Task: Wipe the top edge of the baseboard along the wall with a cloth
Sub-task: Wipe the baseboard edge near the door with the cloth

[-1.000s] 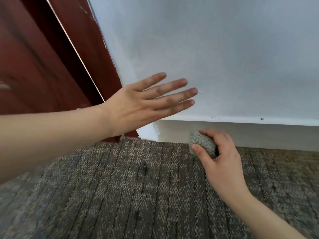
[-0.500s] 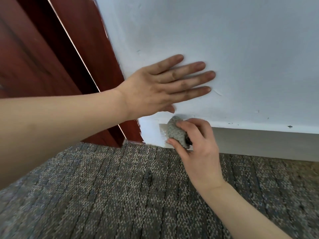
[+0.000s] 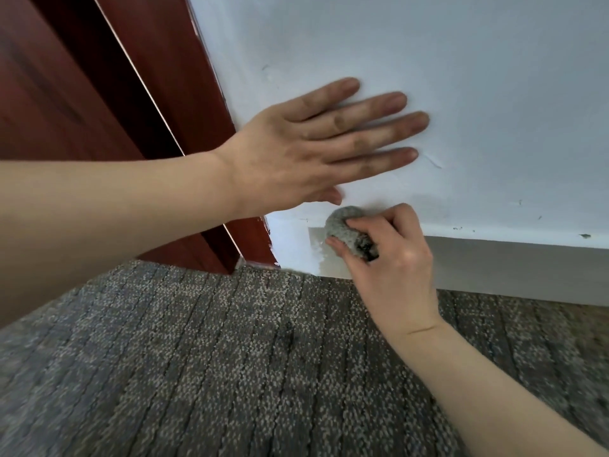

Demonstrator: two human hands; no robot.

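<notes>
Head view, wall: a pale wall (image 3: 461,77) fills the upper right, marked by small scuffs and chips near its lower edge.
Head view, baseboard: a grey-beige baseboard (image 3: 514,268) runs along the foot of the wall from just right of centre to the right edge; its top edge meets the wall in a thin line.
Head view, door: a dark red door (image 3: 66,94) and its frame (image 3: 171,77) stand at the upper left, the frame meeting the wall's left end.
Head view, carpet: a grey flecked carpet (image 3: 197,374) with ribbed lines covers the floor across the lower half.
Head view, left hand: the left hand (image 3: 296,153) lies flat against the wall above the baseboard's left end, fingers spread and straight, holding nothing; the forearm enters from the left edge.
Head view, right hand: the right hand (image 3: 392,258) is closed around the cloth, thumb below and fingertips over its top; the forearm enters from the lower right.
Head view, cloth: a grey speckled cloth (image 3: 346,230), bunched into a ball, is pressed against the top edge of the baseboard at its left end, just below the left hand's thumb and close to the frame.
</notes>
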